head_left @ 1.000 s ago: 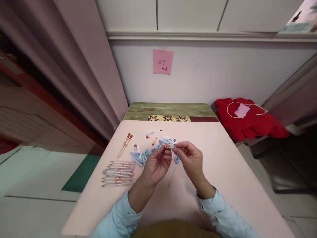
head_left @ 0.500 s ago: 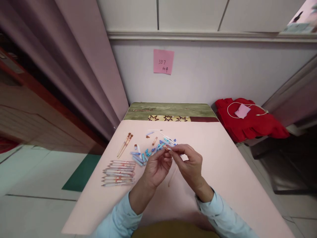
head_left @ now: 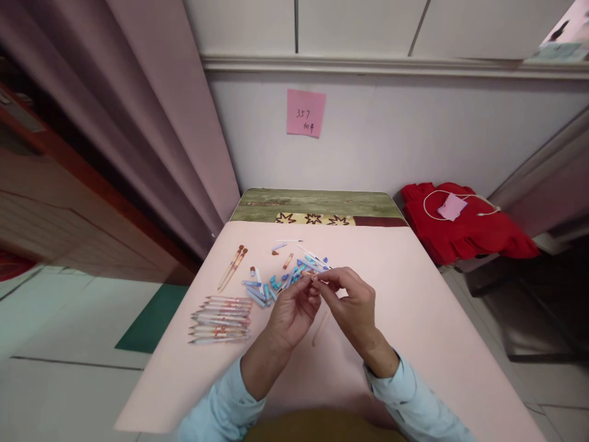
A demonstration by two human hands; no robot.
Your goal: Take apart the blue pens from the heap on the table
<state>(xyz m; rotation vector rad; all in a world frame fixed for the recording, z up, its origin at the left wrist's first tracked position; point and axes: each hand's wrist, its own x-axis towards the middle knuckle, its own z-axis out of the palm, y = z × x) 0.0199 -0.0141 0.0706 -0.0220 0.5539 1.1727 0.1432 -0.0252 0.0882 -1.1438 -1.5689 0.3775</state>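
Note:
In front of a pile of loose pen parts, my left hand [head_left: 297,310] and my right hand [head_left: 352,304] meet fingertip to fingertip. Both pinch a small pale pen part [head_left: 313,277], mostly covered by the fingers; its exact kind is unclear. Just beyond lie blue and teal caps and barrels [head_left: 258,296], with thin white refills [head_left: 313,255] among them. A short brown-and-cream tube [head_left: 288,261] rests farther back. A slim pale stick-like piece [head_left: 321,329] lies on the table between my forearms.
A row of several pens [head_left: 221,319] lies at the left of the pink-covered table [head_left: 414,344]. Two pens with brown round tops [head_left: 233,268] are behind it. A red cloth [head_left: 464,233] with a white cable sits at the right. A wall with a pink note [head_left: 306,113] stands ahead.
The fingertips have drawn closer together around the small pen part, so less of it shows. The pens and loose parts on the table lie as before; the view has shifted slightly.

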